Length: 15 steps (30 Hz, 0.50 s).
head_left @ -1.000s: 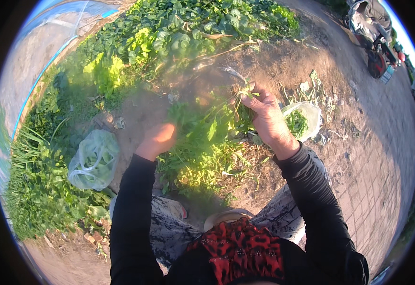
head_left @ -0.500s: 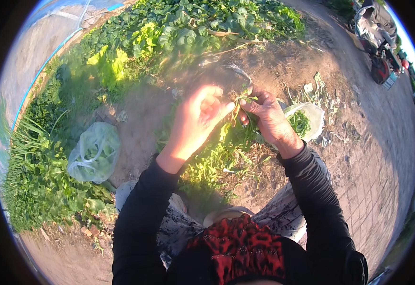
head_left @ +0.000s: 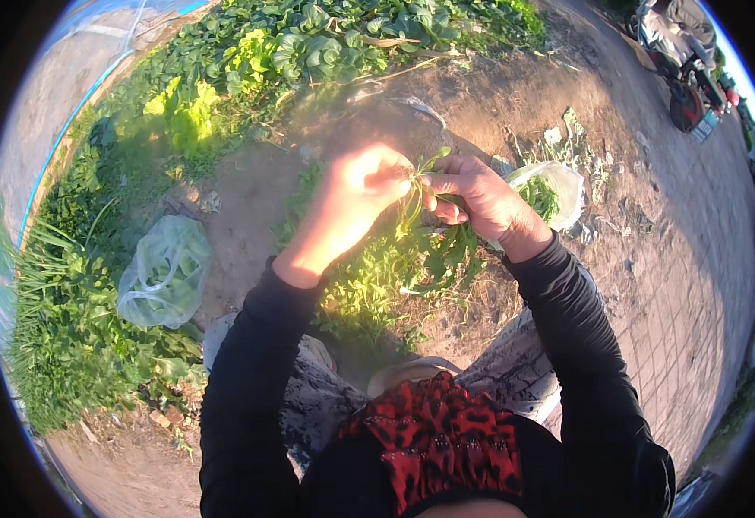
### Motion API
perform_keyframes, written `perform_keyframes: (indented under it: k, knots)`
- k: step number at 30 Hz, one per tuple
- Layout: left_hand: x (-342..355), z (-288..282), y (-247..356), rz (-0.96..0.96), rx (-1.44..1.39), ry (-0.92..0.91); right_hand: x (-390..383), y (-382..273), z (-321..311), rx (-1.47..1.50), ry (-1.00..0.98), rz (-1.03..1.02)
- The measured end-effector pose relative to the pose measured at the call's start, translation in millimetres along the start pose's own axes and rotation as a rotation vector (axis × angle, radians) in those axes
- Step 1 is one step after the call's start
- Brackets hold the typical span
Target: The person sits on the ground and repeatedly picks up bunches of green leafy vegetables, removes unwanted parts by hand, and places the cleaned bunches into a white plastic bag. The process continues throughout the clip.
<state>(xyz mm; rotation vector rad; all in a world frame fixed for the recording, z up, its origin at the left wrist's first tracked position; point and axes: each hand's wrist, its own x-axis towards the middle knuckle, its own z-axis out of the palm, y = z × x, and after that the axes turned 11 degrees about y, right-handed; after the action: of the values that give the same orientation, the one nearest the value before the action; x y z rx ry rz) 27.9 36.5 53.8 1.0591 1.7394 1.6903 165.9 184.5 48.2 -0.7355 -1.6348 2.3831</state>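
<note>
My left hand (head_left: 360, 194) and my right hand (head_left: 481, 197) meet in front of me, both pinched on a small bunch of leafy greens (head_left: 417, 188) with thin pale stems; leaves hang below my right hand. Beneath lie more loose greens (head_left: 360, 298), partly in bright sun and hazy in the picture. Just beyond my right wrist is an open clear plastic bag (head_left: 554, 190) of cut greens. To the left on the soil sits a knotted translucent bag (head_left: 163, 272) with leaves inside.
Dense leafy beds (head_left: 325, 47) run along the top and left (head_left: 66, 319). Plastic sheeting (head_left: 58, 95) with a blue edge borders the far left. A parked two- or three-wheeled vehicle (head_left: 688, 78) stands upper right, beside paving (head_left: 662, 319). My legs frame the greens.
My left hand has come up and rightward from lower left to join my right hand on the bunch. My right hand has shifted only slightly.
</note>
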Motion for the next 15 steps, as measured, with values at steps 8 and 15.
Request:
perform_keyframes:
  k: [8,15]
  knots:
    - [-15,-34,14,-0.384,-0.685,-0.140,-6,-5,-6,0.180,-0.080,0.051]
    - [-82,-16,2,0.082,0.355,-0.686,-6,1,-16,0.194,-0.107,0.053]
